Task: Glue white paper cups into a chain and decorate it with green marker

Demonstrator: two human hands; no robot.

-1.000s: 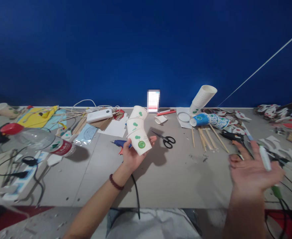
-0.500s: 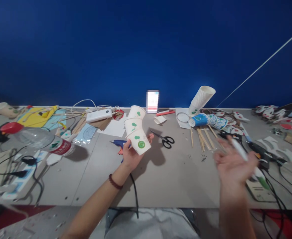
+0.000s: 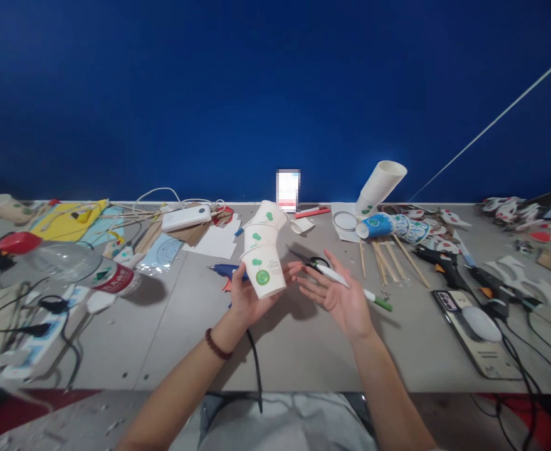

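1. Left hand grips the lowest of three joined paper cups; the curved column is held up over the middle of the table.
2. Right hand is palm up, fingers spread, with a white marker held beside the thumb. Its fingertips are just beside the cups; contact cannot be told.
3. Nearest obstructions: scissors, handles partly hidden by the right hand; blue glue gun, partly covered by the left hand; black cable below.
4. Rear: lit screen, red pen, paper sheets, white box.
5. Right: cup stack, blue patterned cups near wooden sticks, black glue guns, phone with a white object on it.
6. Left: red-capped bottle, power strip with plugs.
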